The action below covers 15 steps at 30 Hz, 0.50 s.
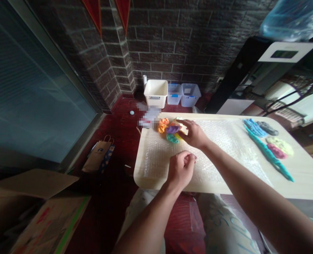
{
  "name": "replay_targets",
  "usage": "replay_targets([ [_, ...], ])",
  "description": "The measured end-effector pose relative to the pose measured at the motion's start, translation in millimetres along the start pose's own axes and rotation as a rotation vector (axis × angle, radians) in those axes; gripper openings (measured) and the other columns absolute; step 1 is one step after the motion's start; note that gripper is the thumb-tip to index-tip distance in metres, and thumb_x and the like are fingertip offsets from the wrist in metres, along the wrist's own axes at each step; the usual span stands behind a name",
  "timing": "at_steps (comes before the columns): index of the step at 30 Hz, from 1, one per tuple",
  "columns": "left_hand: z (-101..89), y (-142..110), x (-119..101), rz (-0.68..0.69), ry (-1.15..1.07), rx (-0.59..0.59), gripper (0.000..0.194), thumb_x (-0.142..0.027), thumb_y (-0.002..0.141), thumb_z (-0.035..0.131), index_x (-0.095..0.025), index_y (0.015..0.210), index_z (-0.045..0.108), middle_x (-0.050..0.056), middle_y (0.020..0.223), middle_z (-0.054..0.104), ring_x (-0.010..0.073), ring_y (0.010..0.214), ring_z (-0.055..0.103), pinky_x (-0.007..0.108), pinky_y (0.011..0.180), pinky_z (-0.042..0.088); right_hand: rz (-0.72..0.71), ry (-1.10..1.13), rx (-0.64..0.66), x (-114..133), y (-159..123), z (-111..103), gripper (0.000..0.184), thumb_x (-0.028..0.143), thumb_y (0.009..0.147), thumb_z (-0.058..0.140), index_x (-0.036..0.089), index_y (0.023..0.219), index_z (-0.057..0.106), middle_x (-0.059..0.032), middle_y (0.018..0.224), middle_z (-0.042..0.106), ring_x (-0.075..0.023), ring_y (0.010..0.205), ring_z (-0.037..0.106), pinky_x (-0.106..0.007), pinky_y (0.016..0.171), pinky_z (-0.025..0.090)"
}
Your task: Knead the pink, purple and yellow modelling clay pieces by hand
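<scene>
Left hand [181, 167]: fingers curled into a loose fist above the bubble wrap [156, 160]; whether anything is enclosed cannot be told.
Right hand [196, 135]: fingers bent and partly parted over the crumpled pile; whether a grip has been taken cannot be told.
Crumpled pile: orange bundle [163, 125], purple bundle [173, 129] and green bundle [172, 138] seen clustered at the wrap's far left.
Table's right end: teal strip [271, 154] laid aslant beside blue bundle [255, 127].
</scene>
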<state>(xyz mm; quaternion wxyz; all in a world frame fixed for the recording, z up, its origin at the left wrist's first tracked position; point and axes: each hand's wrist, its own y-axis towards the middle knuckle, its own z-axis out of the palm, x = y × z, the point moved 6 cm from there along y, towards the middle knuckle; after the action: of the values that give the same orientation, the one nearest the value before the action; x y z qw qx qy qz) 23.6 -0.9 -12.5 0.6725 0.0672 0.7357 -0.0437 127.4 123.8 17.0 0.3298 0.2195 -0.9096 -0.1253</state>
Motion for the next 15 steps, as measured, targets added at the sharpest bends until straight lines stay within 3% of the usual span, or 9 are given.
replay_targets([
  [3,-1.0,0,0,0.007,0.002,-0.007,0.025,-0.029,0.099,0.054,-0.018,0.086,0.073,0.004,0.079,0.076,0.0170,0.073,0.072,0.025,0.067,0.053,-0.073,-0.004,0.076,10,11,13,0.045,0.022,0.082,0.077,0.018,0.127,0.075,-0.0149,0.122,0.079,-0.0360,0.112,0.071,-0.053,0.108,0.047],
  [7,-2.5,1,0,0.010,0.016,-0.021,0.025,-0.027,0.098,0.053,-0.019,0.085,0.073,0.004,0.078,0.076,0.0173,0.074,0.072,0.025,0.068,0.053,-0.053,0.039,0.076,14,18,17,0.032,0.025,0.081,0.081,0.021,0.113,0.080,-0.0124,0.104,0.081,-0.0335,0.099,0.071,-0.051,0.104,0.047],
  [10,-1.2,3,0,0.006,0.018,-0.028,0.026,-0.027,0.098,0.053,-0.019,0.084,0.073,0.003,0.077,0.076,0.0171,0.073,0.071,0.025,0.067,0.053,0.033,0.115,-0.019,8,12,4,0.029,0.034,0.084,0.081,0.020,0.109,0.078,-0.0136,0.106,0.078,-0.0328,0.100,0.070,-0.048,0.098,0.051],
  [15,7.7,4,3,0.004,0.001,-0.012,0.026,-0.028,0.097,0.053,-0.020,0.082,0.072,0.003,0.075,0.075,0.0171,0.073,0.072,0.025,0.067,0.052,0.269,0.339,-0.210,-21,-11,-16,0.043,0.059,0.090,0.070,0.020,0.107,0.066,-0.0130,0.103,0.076,-0.0261,0.086,0.074,-0.039,0.075,0.061],
])
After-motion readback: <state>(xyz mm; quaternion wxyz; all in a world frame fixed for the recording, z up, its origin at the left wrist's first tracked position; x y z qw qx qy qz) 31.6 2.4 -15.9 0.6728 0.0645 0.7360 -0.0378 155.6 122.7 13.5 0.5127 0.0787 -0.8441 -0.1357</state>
